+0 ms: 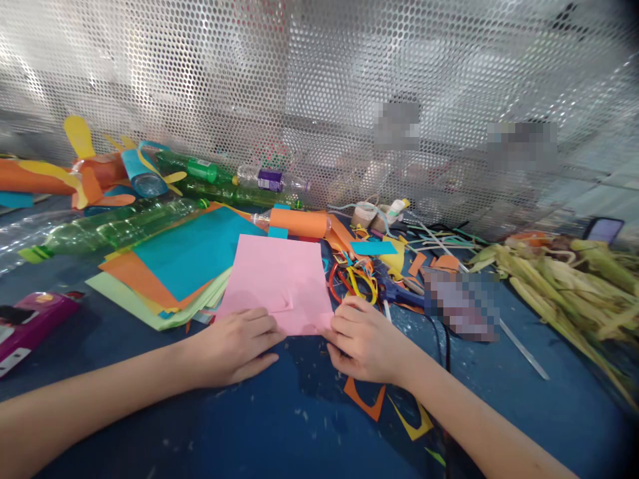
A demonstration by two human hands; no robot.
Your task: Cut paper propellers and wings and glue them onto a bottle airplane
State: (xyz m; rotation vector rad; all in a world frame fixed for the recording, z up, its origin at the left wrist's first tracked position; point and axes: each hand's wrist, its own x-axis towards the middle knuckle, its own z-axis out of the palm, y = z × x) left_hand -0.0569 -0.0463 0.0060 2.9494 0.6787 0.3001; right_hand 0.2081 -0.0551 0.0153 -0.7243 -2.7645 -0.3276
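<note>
A pink sheet of paper [279, 279] lies on the blue table [279, 426] in front of me. My left hand [234, 346] rests on its near left edge, fingers laid flat and pressing the paper down. My right hand [362, 339] is at the near right corner, fingers curled and pinching the paper's edge. A small fold or crease shows near the middle of the sheet's front part.
A stack of coloured paper [174, 273] lies left of the pink sheet. Green plastic bottles [114, 226], an orange-wrapped bottle [297, 223], paper scraps, blue scissors [399, 293] and dried husks [564, 279] crowd the back and right. A pink case [30, 322] sits far left. Perforated metal screen behind.
</note>
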